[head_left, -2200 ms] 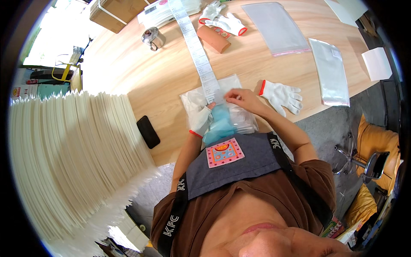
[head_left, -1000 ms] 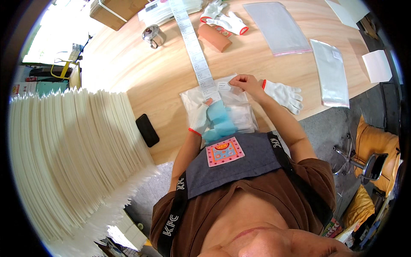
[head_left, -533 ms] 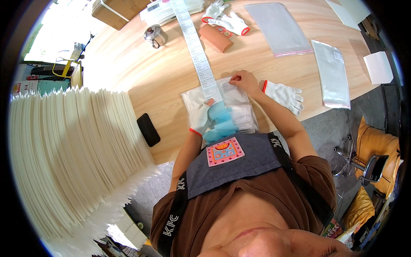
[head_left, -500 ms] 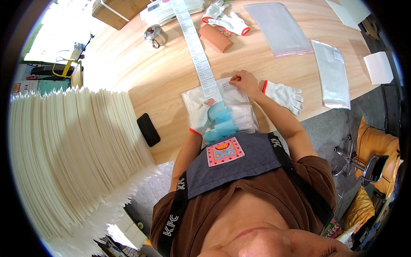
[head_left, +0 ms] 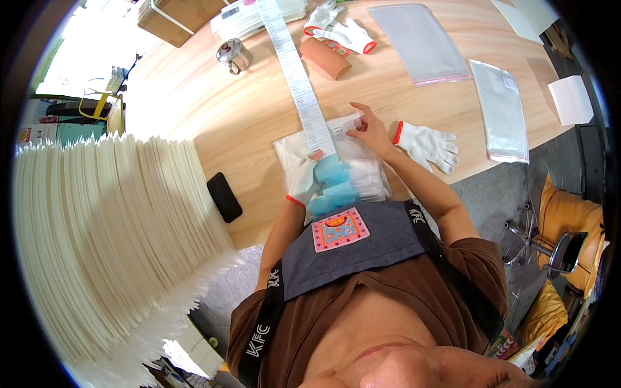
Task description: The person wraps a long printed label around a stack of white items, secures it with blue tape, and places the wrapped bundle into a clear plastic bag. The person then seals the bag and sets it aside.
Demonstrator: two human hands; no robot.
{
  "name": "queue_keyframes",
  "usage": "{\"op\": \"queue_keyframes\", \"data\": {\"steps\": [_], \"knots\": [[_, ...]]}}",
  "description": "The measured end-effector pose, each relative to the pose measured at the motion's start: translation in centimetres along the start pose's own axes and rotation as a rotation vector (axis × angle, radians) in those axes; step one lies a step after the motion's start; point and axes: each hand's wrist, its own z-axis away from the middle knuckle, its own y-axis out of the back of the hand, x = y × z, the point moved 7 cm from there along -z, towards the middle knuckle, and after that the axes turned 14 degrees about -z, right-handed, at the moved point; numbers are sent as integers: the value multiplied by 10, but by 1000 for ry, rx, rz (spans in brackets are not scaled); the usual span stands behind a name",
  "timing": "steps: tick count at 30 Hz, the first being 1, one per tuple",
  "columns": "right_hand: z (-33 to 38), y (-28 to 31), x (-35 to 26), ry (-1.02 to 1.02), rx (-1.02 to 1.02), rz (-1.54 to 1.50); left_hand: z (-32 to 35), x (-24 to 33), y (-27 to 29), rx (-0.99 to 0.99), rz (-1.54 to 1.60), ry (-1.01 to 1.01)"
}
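My left hand (head_left: 303,180), in a white glove with bare fingertips showing, is closed on the lower end of a long strip of printed white labels (head_left: 299,84). Pale blue backing (head_left: 333,194) curls out below that hand. Under it lies a stack of clear plastic bags (head_left: 369,165), with a white label (head_left: 344,131) near the top right corner. At that corner my bare right hand (head_left: 370,131) is open, thumb and index finger apart with the bag's edge between them. Whether the fingertips press on the bag, I cannot tell.
A white glove (head_left: 427,145) lies right of the bags, a black phone (head_left: 224,196) left. Farther off are a metal cup (head_left: 233,55), an orange-brown roll (head_left: 325,58), more gloves (head_left: 349,35) and plastic bags (head_left: 420,45). A tall white stack (head_left: 116,239) stands at left.
My right hand's thumb and index finger have spread apart at the bag's top right corner. My left hand and the label strip have hardly moved.
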Motion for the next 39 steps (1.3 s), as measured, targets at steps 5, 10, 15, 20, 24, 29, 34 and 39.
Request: {"op": "queue_keyframes", "data": {"steps": [5,10,15,20,24,29,34,39], "knots": [[-17,2,24,-62,-34,-95,4,4,-2,33,5,9],[-22,5,28,-92,-17,-143,-3,-5,6,16,19,-1],[-22,7,27,-79,1,-356,4,2,-5,-5,79,31],[-2,8,-2,-35,-58,-181,15,10,-6,-12,66,25],[40,-5,-46,172,-359,-27,38,42,-18,-87,196,-107],[97,-33,-49,373,-869,376,43,68,-23,-10,47,-236],[55,-22,-40,-26,-583,242,-3,19,6,82,-161,-385],[35,-38,-50,215,-198,2,-3,11,3,-15,-198,-284]]}}
